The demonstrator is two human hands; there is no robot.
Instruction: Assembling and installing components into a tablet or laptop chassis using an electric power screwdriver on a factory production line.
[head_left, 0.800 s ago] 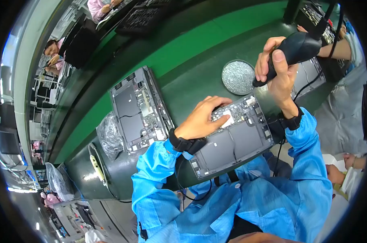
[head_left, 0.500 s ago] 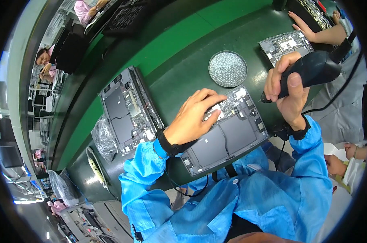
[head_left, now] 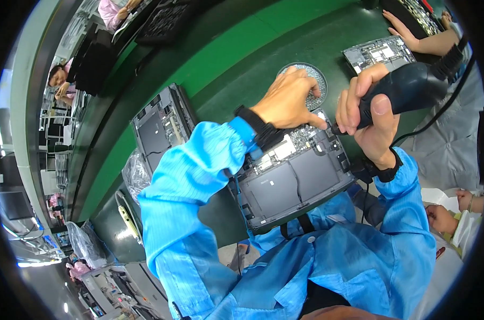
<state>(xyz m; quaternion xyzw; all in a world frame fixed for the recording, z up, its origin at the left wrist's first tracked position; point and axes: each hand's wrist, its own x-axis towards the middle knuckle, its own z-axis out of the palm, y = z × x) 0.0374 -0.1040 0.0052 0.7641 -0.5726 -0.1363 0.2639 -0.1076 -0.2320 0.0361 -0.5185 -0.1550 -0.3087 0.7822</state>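
Note:
An opened laptop base [head_left: 327, 170], with its circuit board and dark battery cells bare, lies in front of me. Over its far edge and the round dish of small shiny screws [head_left: 321, 80] reaches my left hand [head_left: 290, 98]. Its bent fingers dip over the dish, while the thumb stands apart from them near the board's far right corner. My right hand [head_left: 373, 114] is wrapped round a black electric screwdriver [head_left: 405, 88], held tilted. The tool's front end is by that same corner, close to my left thumb; whether it touches the laptop is hard to tell.
At left, more opened laptop bases [head_left: 159, 125] lie stacked beside a clear plastic bag [head_left: 135, 173] and a yellowish handheld tool [head_left: 127, 218]. A co-worker's hand [head_left: 402, 32] rests behind another opened device [head_left: 378, 53] at far right. The screwdriver's cable [head_left: 439, 120] hangs on the right.
My left hand has moved from the laptop's board up and right to the screw dish. The right hand has brought the screwdriver slightly left, toward the laptop's corner.

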